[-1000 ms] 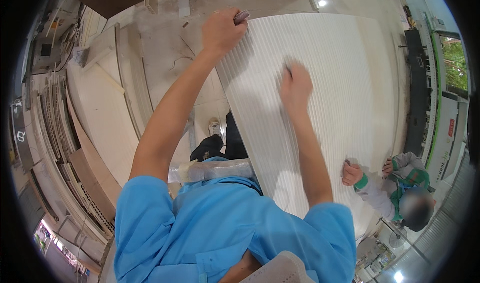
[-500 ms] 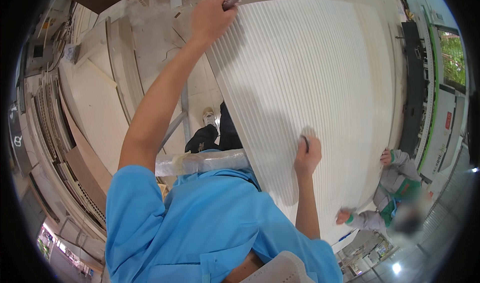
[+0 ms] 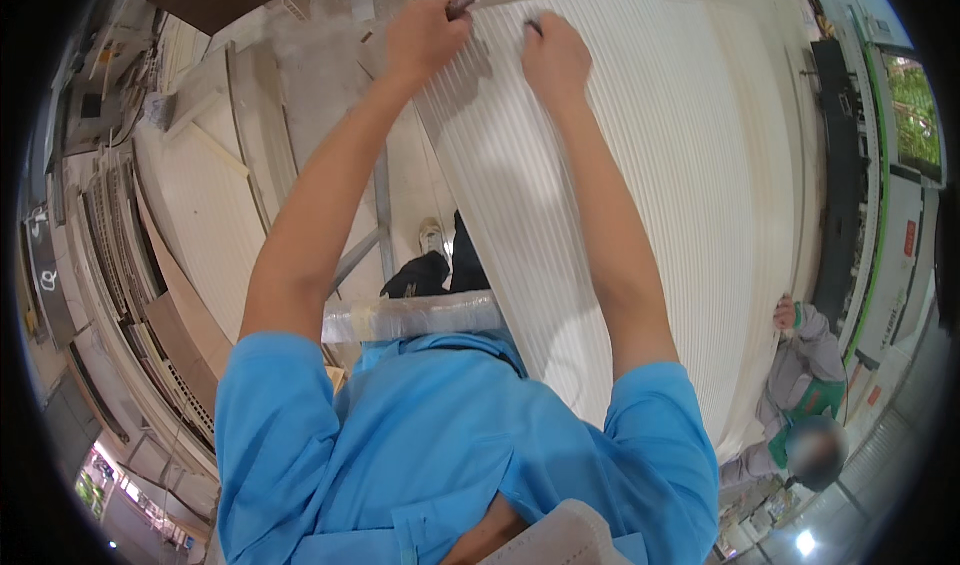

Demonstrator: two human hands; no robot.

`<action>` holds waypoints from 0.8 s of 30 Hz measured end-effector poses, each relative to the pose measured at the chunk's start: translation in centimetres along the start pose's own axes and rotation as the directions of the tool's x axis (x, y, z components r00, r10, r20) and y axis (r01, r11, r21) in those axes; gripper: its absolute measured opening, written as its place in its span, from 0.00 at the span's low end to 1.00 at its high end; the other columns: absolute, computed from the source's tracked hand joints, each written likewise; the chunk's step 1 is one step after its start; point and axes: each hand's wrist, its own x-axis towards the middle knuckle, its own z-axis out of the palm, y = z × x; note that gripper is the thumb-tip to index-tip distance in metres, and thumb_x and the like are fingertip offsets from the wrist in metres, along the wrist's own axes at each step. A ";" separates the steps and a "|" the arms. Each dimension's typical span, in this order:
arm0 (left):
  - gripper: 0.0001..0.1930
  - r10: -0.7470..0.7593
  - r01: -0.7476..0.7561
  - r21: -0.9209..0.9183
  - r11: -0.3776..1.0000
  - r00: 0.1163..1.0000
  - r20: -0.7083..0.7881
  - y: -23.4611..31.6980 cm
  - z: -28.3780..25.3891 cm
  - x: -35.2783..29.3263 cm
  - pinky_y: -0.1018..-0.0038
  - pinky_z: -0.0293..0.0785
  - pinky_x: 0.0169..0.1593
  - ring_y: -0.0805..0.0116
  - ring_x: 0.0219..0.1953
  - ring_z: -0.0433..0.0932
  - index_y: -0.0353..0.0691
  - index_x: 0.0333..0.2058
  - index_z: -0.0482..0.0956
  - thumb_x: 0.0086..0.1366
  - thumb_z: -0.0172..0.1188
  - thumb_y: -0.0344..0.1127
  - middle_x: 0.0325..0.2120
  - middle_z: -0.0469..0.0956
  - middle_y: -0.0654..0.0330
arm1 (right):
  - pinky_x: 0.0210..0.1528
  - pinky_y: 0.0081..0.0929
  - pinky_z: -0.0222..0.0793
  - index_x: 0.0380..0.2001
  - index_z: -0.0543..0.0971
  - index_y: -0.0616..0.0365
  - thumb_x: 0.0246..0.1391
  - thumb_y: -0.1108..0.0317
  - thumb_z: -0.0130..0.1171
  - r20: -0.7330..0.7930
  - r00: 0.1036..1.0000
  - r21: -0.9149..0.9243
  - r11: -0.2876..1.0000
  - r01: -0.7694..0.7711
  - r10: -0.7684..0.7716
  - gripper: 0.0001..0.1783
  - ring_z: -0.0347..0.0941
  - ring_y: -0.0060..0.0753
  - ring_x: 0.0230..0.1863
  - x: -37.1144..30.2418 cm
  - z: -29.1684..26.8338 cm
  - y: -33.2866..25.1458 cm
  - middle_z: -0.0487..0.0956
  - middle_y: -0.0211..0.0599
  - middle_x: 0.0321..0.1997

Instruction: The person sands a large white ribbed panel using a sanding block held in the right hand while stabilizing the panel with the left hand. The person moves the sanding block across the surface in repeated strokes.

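A large white board (image 3: 660, 165) with fine parallel grooves lies in front of me, reaching off to the right. At its far left corner my left hand (image 3: 425, 40) is closed around a small purplish-grey piece (image 3: 461, 5); its kind is unclear. My right hand (image 3: 557, 60) is just to the right, over the board's far end, fingers closed. A bit of something small and dark (image 3: 534, 27) shows at those fingers, too little to name. Both forearms reach far forward, the right one across the board.
On the right, a person's hand (image 3: 785, 312) rests at the board's edge. A plastic-wrapped roll (image 3: 415, 317) lies across my waist. Pale panels (image 3: 200, 175) and stacked strips (image 3: 110, 255) stand to the left. Between board and panels runs a grey metal leg (image 3: 381, 200).
My right hand has moved from the near middle of the board to its far end, beside my left hand. The left hand has barely moved. The other person's nearer hand has shifted.
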 end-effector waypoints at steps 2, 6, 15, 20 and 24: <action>0.13 -0.008 0.009 -0.016 1.000 1.000 0.020 -0.4 0.5 0.3 0.55 0.78 0.43 0.46 0.38 0.83 0.48 0.40 0.86 0.60 0.61 0.45 0.33 0.86 0.53 | 0.44 0.53 0.74 0.40 0.80 0.56 0.58 0.66 0.59 0.021 1.000 -0.081 0.997 0.002 -0.001 0.09 0.79 0.55 0.45 -7.9 -4.0 1.4 0.82 0.48 0.40; 0.13 -0.026 0.026 -0.043 0.999 1.000 -0.003 -0.4 1.2 0.2 0.55 0.78 0.42 0.47 0.37 0.83 0.48 0.39 0.87 0.61 0.62 0.47 0.31 0.86 0.55 | 0.42 0.45 0.73 0.40 0.80 0.59 0.59 0.71 0.59 0.009 0.997 -0.051 0.996 -0.073 0.073 0.07 0.76 0.51 0.39 -23.9 -14.0 2.4 0.79 0.45 0.36; 0.13 -0.031 0.034 -0.072 0.997 0.998 0.046 1.4 -1.0 -1.2 0.56 0.78 0.43 0.48 0.37 0.83 0.46 0.38 0.87 0.62 0.62 0.46 0.30 0.86 0.54 | 0.40 0.41 0.71 0.38 0.79 0.62 0.62 0.74 0.60 -0.003 0.950 0.050 0.949 -0.311 0.312 0.04 0.75 0.50 0.36 -26.5 -15.9 2.5 0.78 0.46 0.35; 0.13 -0.026 0.026 -0.085 0.996 1.000 0.004 1.8 -2.9 -1.2 0.56 0.78 0.43 0.45 0.38 0.83 0.45 0.39 0.88 0.61 0.63 0.45 0.33 0.86 0.51 | 0.40 0.44 0.71 0.39 0.79 0.63 0.63 0.70 0.58 -0.056 0.995 -0.006 0.997 -0.080 0.079 0.07 0.76 0.51 0.36 -18.7 -12.4 0.7 0.78 0.47 0.35; 0.15 -0.060 0.063 -0.036 0.997 0.994 0.091 0.7 -7.0 -0.4 0.56 0.77 0.46 0.46 0.42 0.83 0.44 0.43 0.86 0.63 0.63 0.45 0.37 0.86 0.50 | 0.40 0.47 0.71 0.37 0.78 0.61 0.62 0.67 0.58 -0.044 0.998 0.095 0.995 -0.043 0.047 0.08 0.77 0.55 0.37 -7.1 -6.1 -3.7 0.79 0.47 0.35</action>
